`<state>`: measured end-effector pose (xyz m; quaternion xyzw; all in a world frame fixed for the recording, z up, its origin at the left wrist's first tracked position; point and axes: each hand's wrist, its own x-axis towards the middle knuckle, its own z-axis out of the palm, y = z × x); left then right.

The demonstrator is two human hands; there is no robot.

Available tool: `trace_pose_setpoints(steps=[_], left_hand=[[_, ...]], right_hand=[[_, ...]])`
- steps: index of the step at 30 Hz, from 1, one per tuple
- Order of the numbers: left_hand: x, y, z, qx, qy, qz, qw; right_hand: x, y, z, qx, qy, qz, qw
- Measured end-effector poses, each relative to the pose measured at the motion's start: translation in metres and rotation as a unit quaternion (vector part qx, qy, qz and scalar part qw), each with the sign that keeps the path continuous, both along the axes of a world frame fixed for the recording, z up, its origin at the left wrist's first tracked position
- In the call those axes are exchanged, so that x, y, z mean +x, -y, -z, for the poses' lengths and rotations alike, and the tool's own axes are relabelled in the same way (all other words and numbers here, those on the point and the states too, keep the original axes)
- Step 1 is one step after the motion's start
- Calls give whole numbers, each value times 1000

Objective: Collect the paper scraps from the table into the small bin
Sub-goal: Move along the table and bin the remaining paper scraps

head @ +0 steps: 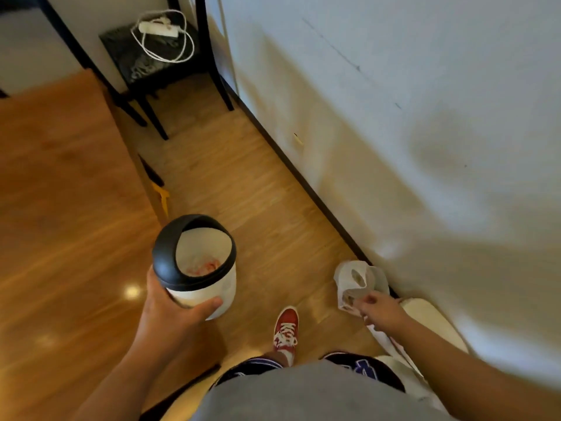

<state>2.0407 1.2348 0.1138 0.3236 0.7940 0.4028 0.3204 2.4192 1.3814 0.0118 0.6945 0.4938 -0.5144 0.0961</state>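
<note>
My left hand (173, 308) grips the small white bin (224, 284) from below and beside its wall, holding it in the air past the table's right edge. The bin has a black ring lid, tilted towards me, and pinkish scraps (203, 268) lie inside. My right hand (379, 308) is out to the right near the wall, fingers pinched on a crumpled white plastic bag (358, 278) that hangs from it. No loose scraps show on the wooden table (60, 208).
The white wall (394, 132) runs close along the right with a dark baseboard. A black stool (151, 59) carrying a white power strip and cable stands at the far end. My red shoe (285, 329) is on the wood floor. A pale cushioned seat (425, 323) sits beside my right arm.
</note>
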Motion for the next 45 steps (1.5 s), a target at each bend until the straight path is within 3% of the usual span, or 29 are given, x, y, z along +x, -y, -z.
trace_pose_setpoints(steps=[10, 17, 22, 31, 37, 45], left_hand=[[4, -150, -7, 42, 41, -21, 998], [-6, -240, -9, 43, 37, -95, 994], [-25, -245, -19, 4, 15, -187, 982], [-86, -230, -8, -35, 45, -336, 940], [-169, -267, 6, -12, 49, -360, 932], [-285, -331, -14, 51, 15, -356, 933]], right_hand=[[24, -114, -9, -67, 87, -20, 994], [0, -246, 0, -58, 113, -112, 986], [-81, -337, -6, -42, 78, -196, 977], [-315, -438, -10, 20, 8, -383, 923], [-435, -477, -8, 38, -17, -438, 898], [-493, -537, -30, 48, 53, -460, 885]])
